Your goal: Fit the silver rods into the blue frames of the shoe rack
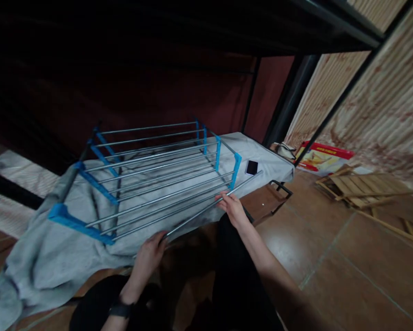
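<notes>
A long thin metal rod (192, 218) slants across the front of the cloth-covered surface, rising to the right. My left hand (150, 252) grips it near its lower end, fingers curled round it. Further along, my right hand (231, 207) pinches the same rod between thumb and fingers. Just behind it stands a rack (165, 184) of parallel metal bars joined by blue plastic brackets (85, 226). The right hand is close to the rack's front right bracket (235, 171). Beyond the rod's upper end lies a dark phone (252, 167).
Grey cloth (51, 257) drapes over the surface, wrinkled at the left. A black metal frame (337, 110) runs overhead and down the right. On the tiled floor are a folding cart (266, 201), a red and yellow box (323, 158) and a folded wooden piece (368, 191).
</notes>
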Available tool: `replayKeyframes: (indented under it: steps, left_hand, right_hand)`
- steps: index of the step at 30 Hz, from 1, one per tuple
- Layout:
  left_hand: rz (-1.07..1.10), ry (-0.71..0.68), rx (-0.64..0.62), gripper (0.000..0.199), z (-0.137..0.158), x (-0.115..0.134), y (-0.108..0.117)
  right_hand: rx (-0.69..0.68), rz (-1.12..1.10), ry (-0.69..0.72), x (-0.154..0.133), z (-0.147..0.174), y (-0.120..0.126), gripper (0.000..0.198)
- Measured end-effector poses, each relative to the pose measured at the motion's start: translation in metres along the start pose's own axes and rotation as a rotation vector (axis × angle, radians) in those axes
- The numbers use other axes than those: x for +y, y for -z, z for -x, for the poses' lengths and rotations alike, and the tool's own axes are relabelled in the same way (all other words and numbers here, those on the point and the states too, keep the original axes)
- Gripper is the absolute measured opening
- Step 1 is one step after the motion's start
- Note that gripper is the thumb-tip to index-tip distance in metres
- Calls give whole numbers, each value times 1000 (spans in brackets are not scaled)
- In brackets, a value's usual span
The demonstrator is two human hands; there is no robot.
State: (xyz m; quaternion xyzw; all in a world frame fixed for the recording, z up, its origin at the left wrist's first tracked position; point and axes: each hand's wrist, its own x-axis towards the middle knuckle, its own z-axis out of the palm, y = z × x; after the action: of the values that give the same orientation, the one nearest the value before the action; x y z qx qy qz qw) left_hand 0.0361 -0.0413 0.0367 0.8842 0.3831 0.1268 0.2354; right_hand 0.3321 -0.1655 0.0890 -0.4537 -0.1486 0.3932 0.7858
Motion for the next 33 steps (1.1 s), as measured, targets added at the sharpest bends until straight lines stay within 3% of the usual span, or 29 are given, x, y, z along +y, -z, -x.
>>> replayKeyframes:
  steps: [7, 18, 33]
  left_hand:
    - [-181, -113, 116, 30, -8, 8, 19]
    - [-360, -328, 78, 29, -39, 59, 20]
    - [-446, -328, 21, 42, -45, 57, 21]
  right_hand:
    - [53, -79, -39, -5, -11, 20, 27]
    - [38, -77, -127, 32, -17, -2, 24]
    - [89, -37, -85, 26, -21, 16, 21]
